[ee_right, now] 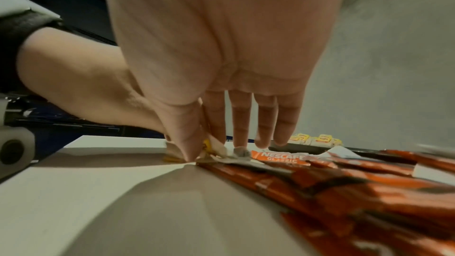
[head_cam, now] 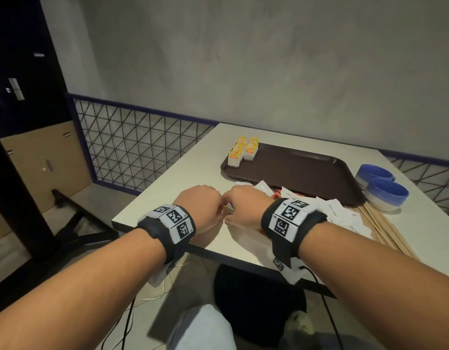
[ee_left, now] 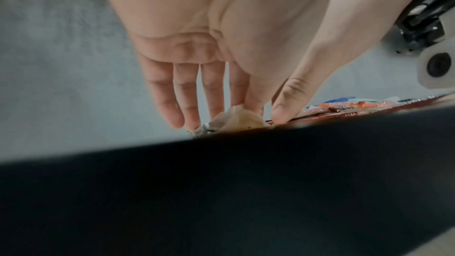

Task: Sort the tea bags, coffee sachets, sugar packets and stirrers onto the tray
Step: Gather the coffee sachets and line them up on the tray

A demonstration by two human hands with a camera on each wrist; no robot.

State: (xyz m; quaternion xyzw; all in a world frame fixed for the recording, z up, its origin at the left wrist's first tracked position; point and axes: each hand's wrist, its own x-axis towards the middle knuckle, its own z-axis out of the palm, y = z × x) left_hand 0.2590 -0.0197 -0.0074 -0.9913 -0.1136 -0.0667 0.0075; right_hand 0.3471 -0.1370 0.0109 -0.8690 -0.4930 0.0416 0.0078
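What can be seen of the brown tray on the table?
The brown tray is a dark, rectangular, plastic-looking serving tray with rounded corners and a raised rim, lying flat on the white table. A group of yellow-tagged tea bags sits at its far left corner; the rest of its surface is bare. Loose packets crowd its near edge, and two blue bowls stand to its right. Neither hand touches it.
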